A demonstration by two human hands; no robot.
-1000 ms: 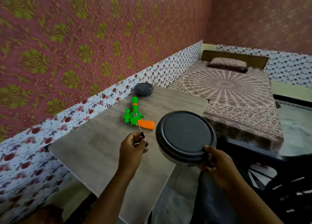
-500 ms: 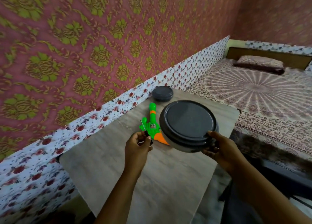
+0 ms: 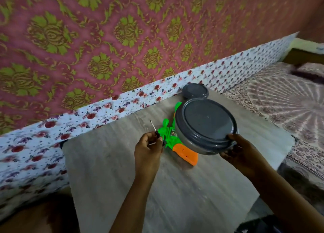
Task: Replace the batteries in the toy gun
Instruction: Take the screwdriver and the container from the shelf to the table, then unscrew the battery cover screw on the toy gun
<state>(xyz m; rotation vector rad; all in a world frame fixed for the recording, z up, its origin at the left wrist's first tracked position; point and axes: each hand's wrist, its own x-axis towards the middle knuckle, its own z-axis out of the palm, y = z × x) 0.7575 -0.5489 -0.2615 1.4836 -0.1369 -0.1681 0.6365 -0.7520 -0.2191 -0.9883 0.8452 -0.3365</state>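
Pinching a small screwdriver (image 3: 155,131), the left hand's fingers (image 3: 158,140) are curling round its dark handle while the thin shaft is pointing up and to the upper left of the frame. The left hand (image 3: 148,147) is hovering at the centre of the frame, just to the left of the toy gun (image 3: 177,141). The right hand (image 3: 241,151) is gripping the near rim of a large round container (image 3: 205,124) with a grey lid, thumb lying on the lid edge and the other fingers curling beneath; whether it is resting on the table (image 3: 122,180) or being held just above it cannot be told.

The toy gun is lying flat on the table, green body with an orange grip, its long axis running from the orange grip at lower right up toward the barrel at upper centre. Much of its upper part is hiding behind the container. The green midsection is sitting right beside the left knuckles, so the left hand is the nearer one, and the screwdriver tip would need turning down and to the right to reach the body. Where the battery cover is cannot be seen.

A smaller round container (image 3: 195,91) is sitting at the far table edge by the floral wall band, and a patterned bed (image 3: 280,109) is filling the right of the frame.
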